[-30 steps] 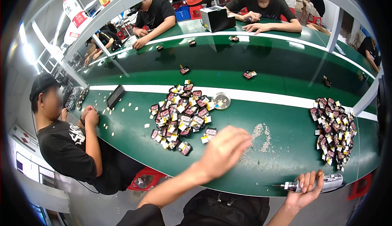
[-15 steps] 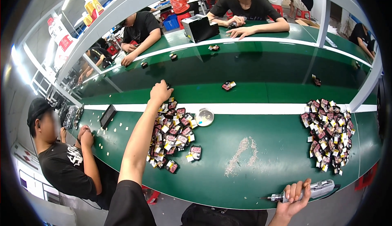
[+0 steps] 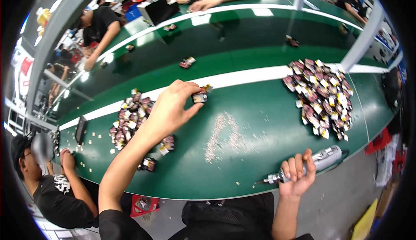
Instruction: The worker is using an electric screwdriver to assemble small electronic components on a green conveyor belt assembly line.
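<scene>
My left hand (image 3: 173, 107) reaches out over the middle of the green table and pinches a small black module (image 3: 200, 97) with pale and yellow tags between thumb and fingers. In my right hand (image 3: 298, 175), near the table's front edge, lies a grey electric screwdriver (image 3: 327, 156), its bit pointing left. A heap of similar modules (image 3: 130, 120) is partly hidden behind my left forearm, with a loose module (image 3: 148, 164) at its near side. Between my hands, tiny pale pieces, perhaps screws (image 3: 220, 131), are scattered on the table.
A larger heap of modules (image 3: 320, 97) lies at right. Beyond the white strip, a dark green belt carries single modules (image 3: 187, 62). A grey frame post (image 3: 366, 34) rises at right. Co-workers sit across and at left, near a black tray (image 3: 80, 130).
My left hand has drawn back from the belt side toward the middle, and a module now shows in its fingers. The view has shifted; the round dish is no longer visible.
</scene>
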Motion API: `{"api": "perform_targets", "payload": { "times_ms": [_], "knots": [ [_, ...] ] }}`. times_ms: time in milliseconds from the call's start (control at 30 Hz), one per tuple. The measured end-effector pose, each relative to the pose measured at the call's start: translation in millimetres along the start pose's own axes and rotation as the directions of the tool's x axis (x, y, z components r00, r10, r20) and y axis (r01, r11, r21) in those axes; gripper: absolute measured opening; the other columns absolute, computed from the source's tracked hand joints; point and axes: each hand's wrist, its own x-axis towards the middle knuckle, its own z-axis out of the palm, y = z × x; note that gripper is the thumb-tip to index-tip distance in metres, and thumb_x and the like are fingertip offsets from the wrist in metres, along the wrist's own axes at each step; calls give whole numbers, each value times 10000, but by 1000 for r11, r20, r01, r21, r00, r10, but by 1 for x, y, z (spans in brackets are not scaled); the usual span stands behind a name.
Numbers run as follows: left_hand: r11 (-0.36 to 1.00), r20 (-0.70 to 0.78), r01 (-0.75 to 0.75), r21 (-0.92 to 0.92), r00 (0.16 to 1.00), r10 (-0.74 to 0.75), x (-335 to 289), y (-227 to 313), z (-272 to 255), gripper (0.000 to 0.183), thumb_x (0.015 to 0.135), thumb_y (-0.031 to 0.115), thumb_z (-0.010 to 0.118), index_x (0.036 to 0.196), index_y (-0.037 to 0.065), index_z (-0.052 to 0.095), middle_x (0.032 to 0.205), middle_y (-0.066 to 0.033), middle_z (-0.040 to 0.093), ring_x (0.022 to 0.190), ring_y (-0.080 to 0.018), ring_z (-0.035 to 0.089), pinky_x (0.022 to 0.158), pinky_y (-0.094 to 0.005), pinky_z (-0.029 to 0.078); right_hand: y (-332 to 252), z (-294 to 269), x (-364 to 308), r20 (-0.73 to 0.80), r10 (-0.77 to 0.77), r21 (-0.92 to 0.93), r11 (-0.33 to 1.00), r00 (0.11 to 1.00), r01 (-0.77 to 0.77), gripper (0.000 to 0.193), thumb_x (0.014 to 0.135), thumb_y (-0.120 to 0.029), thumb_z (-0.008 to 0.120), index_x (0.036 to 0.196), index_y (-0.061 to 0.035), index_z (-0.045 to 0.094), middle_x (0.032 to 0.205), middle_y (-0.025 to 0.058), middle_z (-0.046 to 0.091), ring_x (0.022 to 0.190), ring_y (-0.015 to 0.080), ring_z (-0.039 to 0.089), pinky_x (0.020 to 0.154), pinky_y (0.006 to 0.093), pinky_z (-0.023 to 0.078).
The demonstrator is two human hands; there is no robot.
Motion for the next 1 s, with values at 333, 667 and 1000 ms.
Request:
{"api": "perform_targets", "payload": {
  "times_ms": [333,667,1000],
  "knots": [
    [869,169,-158,-468,950,263,-43,154,85,400,704,2,700,1076,-17,554,1104,-125,567,888,-292,554,743,-366,483,-14,-11,-49,106,109,-74,992,988,-101,123,939,-196,446,902,-80,464,515,-28,375,401,80,358,475,260,370],
    [926,152,-216,-308,950,273,-49,174,99,287,660,-36,652,938,-47,581,994,-134,600,789,-274,585,629,-338,506,14,-10,-72,-16,179,-188,966,984,-179,97,912,-181,443,881,-89,456,500,-11,360,386,105,351,466,274,373],
    [900,124,-436,15,894,431,-58,177,98,409,566,50,593,921,-151,613,1006,-242,599,830,-240,562,699,-283,530,-4,-10,-61,102,201,-204,963,974,-177,101,915,-165,463,901,-67,441,513,7,390,379,112,371,422,271,365]
  ]
}}
